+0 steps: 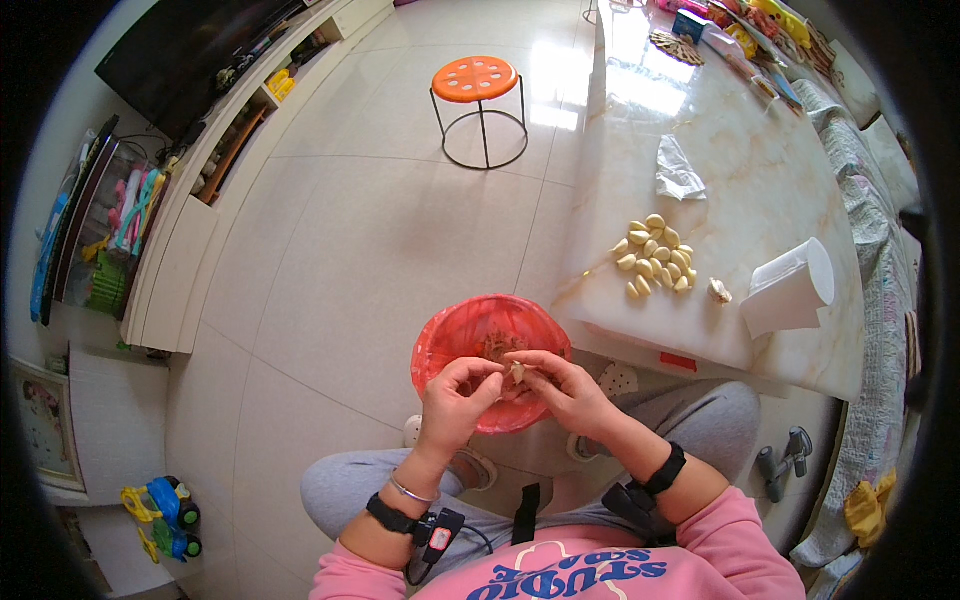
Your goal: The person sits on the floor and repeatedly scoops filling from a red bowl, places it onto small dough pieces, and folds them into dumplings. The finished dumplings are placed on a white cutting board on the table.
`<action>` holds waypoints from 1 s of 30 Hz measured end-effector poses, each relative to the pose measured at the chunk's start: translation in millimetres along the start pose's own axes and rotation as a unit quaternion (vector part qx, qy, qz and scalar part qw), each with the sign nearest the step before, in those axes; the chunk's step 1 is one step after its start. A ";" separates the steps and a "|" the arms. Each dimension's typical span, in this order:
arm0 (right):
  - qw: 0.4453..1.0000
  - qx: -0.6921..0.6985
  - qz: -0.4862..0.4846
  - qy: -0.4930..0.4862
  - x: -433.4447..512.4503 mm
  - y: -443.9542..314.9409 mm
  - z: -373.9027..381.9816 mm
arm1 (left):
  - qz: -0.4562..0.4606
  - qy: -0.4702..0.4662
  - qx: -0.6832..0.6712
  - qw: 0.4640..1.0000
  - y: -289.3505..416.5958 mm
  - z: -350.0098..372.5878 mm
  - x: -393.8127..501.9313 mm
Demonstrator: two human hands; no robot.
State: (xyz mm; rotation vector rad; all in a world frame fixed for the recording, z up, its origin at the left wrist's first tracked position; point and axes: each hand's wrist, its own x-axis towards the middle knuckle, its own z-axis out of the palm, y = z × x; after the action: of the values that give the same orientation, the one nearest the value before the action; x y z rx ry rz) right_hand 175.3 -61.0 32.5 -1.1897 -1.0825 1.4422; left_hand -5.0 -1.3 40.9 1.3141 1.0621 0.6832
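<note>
Over a bin with a red plastic liner (442,337), both of my hands meet at a small garlic clove (517,372) with pale, papery skin. My right hand (574,391) pinches the clove from the right. Thumb and forefinger of my left hand (459,401) close in on its left side; the exact contact is partly hidden. Dry scraps of peel (501,345) lie inside the liner, beneath my fingers. Peeled garlic cloves (660,255) sit in a loose pile on the marble-patterned table (750,187) to the right. Nearby lies a piece of unpeeled garlic (718,291).
A paper towel roll (791,281) and a crumpled white tissue (679,171) rest on the table. Ahead stands an orange stool (475,79). A toy vehicle (165,517) is at lower left, a low cabinet (169,277) along the left wall. A quilted cover (874,315) lines the right.
</note>
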 end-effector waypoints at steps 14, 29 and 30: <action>0.999 -0.050 -0.011 -0.015 -1.5 -1.9 0.7 | -0.049 -0.031 -0.036 0.998 0.2 0.4 -3.4; 0.991 0.122 0.000 0.046 2.7 -6.4 -2.8 | -0.009 0.056 -0.020 0.998 -8.5 -6.3 1.9; 0.991 0.124 0.004 0.053 3.2 -5.0 -2.4 | 0.003 0.047 0.002 0.999 -7.7 -4.6 1.1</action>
State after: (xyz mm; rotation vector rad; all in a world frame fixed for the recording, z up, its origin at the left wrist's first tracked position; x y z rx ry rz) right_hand 178.1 -56.9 36.5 -1.0799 -0.8005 1.4549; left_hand -10.0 0.3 33.5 1.3001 1.1351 0.7540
